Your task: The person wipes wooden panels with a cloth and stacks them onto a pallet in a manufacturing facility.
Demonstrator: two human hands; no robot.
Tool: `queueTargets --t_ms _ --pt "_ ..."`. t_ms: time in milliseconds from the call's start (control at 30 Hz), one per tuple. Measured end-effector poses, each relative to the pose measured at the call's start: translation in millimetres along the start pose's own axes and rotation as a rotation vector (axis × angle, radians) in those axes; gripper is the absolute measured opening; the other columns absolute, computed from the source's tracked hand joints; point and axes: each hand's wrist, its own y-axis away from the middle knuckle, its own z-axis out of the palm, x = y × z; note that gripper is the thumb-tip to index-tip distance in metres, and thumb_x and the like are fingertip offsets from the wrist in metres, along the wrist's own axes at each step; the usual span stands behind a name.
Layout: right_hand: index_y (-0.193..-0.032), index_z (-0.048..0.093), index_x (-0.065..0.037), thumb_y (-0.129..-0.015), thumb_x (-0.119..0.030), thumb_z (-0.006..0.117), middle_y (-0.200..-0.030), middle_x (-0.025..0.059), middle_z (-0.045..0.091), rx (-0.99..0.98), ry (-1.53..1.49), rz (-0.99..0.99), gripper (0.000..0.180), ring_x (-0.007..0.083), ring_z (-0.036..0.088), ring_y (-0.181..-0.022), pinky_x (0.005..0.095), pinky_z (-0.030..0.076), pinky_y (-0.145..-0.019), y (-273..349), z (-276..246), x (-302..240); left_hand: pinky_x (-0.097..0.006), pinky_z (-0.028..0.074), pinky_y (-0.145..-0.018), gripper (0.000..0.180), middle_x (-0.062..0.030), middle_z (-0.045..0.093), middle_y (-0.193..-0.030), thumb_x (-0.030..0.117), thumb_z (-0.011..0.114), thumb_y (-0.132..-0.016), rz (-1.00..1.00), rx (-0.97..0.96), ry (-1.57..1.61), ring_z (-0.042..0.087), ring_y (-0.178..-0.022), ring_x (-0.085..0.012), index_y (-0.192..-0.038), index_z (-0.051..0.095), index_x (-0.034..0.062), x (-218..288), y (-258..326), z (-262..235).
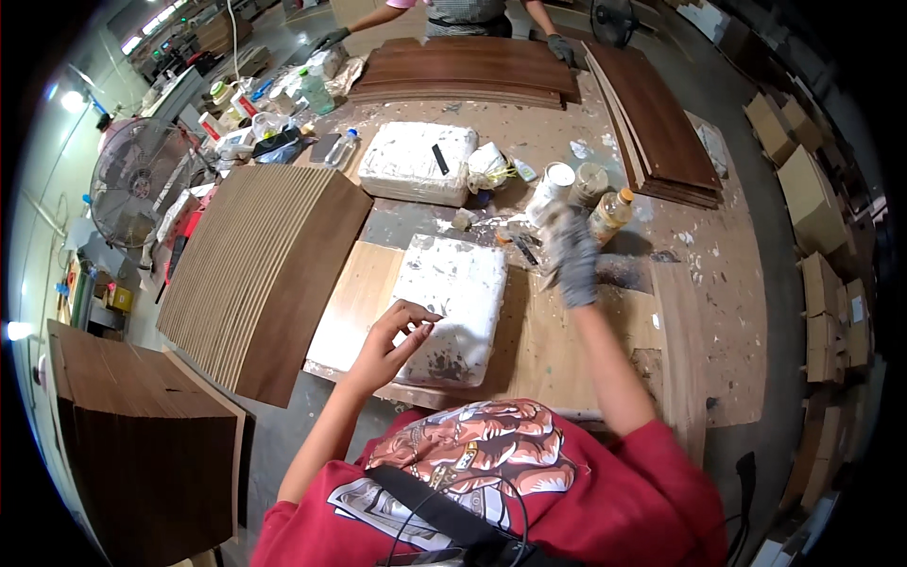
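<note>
Plainly, the bare left hand (389, 342) rested with loosely curled, empty fingers on the near edge of the white wrapped block (452, 307), which lay on a pale wood panel (354, 302) at the middle of the table (718, 312). The block looked dense, heavy and paint-smeared, best gripped by its long sides. The gloved right hand (573, 257) was blurred near the jars; whether it held anything could not be told.
</note>
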Motion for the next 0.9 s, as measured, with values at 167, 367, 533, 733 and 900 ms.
queueTargets --t_ms 167,367,533,733,900 --pt "-0.121 0.058 -0.002 -0.097 -0.023 0.053 -0.120 0.0073 0.059 0.316 0.377 -0.454 0.032 0.0183 0.055 -0.109 0.0310 0.043 -0.097 -104 -62 -82 -0.026 0.042 -0.076 0.015 -0.0077 0.056 -0.092 0.007 0.054 -0.094 -0.050 0.208 0.171 0.054 -0.085 -0.0162 -0.099 0.066 0.0004 -80 14 31" --pt "-0.122 0.059 -0.008 -0.086 -0.003 0.049 -0.119 0.0149 0.057 0.156 1.044 -0.345 0.037 0.0261 0.055 -0.111 0.0349 0.040 -0.099 -128 -153 -26 -0.028 0.043 -0.078 0.015 -0.0097 0.055 -0.093 0.009 0.054 -0.093 -0.028 0.191 0.076 0.055 -0.087 -0.0206 -0.097 0.066 -0.0003 -68 6 32" --pt "-0.111 0.063 -0.009 -0.086 -0.010 0.055 -0.108 0.0180 0.059 0.038 1.454 -0.454 0.027 0.0344 0.056 -0.101 0.0416 0.044 -0.092 -117 -143 -15 -0.030 0.043 -0.082 0.017 -0.0109 0.056 -0.095 0.009 0.052 -0.093 -0.073 0.190 0.117 0.056 -0.091 -0.0223 -0.096 0.065 -0.0007 -71 11 28" --pt "-0.112 0.062 -0.005 -0.091 -0.014 0.051 -0.103 0.0176 0.060 0.080 1.382 -0.323 0.026 0.0294 0.058 -0.095 0.0387 0.045 -0.087 -132 -136 -41 -0.031 0.043 -0.084 0.018 -0.0128 0.055 -0.096 0.009 0.051 -0.090 -0.097 0.155 0.062 0.056 -0.091 -0.0251 -0.094 0.064 -0.0014 -68 9 28" --pt "-0.117 0.059 -0.003 -0.096 -0.019 0.048 -0.115 0.0096 0.061 0.323 0.843 -0.322 0.029 0.0178 0.058 -0.101 0.0325 0.044 -0.094 -156 -148 -30 -0.032 0.044 -0.082 0.019 -0.0137 0.055 -0.096 0.010 0.050 -0.091 -0.065 0.145 0.079 0.055 -0.090 -0.0260 -0.093 0.064 -0.0019 -71 6 29"
